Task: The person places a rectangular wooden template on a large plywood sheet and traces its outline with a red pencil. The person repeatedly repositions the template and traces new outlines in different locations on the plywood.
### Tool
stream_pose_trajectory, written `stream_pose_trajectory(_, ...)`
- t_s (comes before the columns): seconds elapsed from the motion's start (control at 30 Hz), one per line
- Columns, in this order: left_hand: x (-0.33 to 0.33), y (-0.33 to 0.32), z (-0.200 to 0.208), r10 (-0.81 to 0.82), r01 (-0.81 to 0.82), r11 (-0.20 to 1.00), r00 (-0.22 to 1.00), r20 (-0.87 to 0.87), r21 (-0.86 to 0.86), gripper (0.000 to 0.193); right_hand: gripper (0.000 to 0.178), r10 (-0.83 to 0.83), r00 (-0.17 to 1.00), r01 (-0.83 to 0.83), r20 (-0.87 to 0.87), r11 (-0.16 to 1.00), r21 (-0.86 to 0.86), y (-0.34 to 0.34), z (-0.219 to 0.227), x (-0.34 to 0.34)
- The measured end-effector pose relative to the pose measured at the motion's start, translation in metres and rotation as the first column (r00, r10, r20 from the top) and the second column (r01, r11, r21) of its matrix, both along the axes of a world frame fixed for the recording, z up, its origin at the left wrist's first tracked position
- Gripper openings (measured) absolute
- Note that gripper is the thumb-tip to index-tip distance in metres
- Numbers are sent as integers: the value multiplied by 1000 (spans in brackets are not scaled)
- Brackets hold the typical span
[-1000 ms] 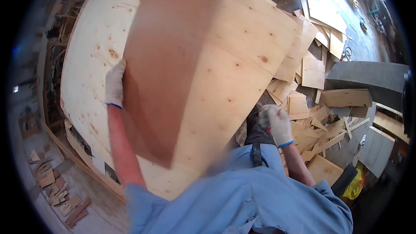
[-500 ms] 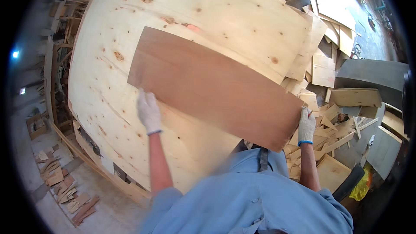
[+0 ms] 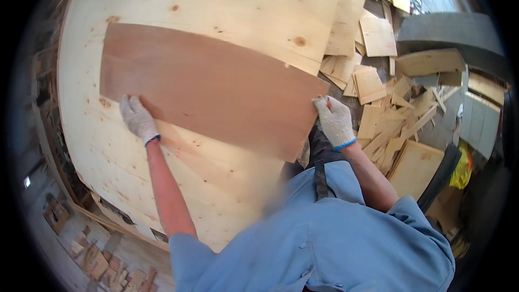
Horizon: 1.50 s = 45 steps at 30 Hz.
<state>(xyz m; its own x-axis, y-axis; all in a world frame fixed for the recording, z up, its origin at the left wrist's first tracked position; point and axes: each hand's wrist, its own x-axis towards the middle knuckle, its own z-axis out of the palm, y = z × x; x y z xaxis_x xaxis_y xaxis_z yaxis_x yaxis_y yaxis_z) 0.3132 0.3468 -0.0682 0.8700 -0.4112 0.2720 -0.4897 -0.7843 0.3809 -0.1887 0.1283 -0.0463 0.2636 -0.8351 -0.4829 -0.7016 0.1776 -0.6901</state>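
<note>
Panel (image 3: pixel 205 89) spans plywood sheet (image 3: pixel 238 5), overhanging its right edge; positioning looks unfinished, release remains. Right hand (image 3: pixel 334 121) pinches panel's end; left hand (image 3: pixel 139 120) touches its side, grip unclear.

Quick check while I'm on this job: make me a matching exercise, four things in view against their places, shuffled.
Things
1. Reddish-brown rectangular wooden panel
2. Left hand in a white knitted glove
3. Right hand in a white knitted glove
4. Crumpled yellow plastic

Places
A. At the panel's short right-hand end
B. Toward the picture's right rim
C. Over the pale, knotty plywood sheet, between both hands
D. At the panel's long near edge

Pairs: 1-C, 2-D, 3-A, 4-B
</note>
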Motion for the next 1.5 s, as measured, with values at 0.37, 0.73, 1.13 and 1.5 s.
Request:
stream_pose_trajectory(0.37, 147, 4, -8, 223, -212, 964, 973, -52, 158, 59, 41, 225, 973, -229, -58, 884, -408, -30, 14, 33)
stream_pose_trajectory(0.73, 211, 9, -1, 120, -108, 990, 982, -148, 86, 59, 37, 334, 922, -381, -195, 869, -316, -44, 15, 37)
stream_pose_trajectory(1.13, 251, 17, -16, 22, -28, 999, 975, -222, -21, 55, 27, 407, 879, -467, -249, 842, -269, -56, 23, 47)
stream_pose_trajectory(1.5, 183, -13, 8, 99, -94, 992, 993, 64, -79, 30, 36, 273, 956, -289, -110, 941, -178, -40, 20, 37)
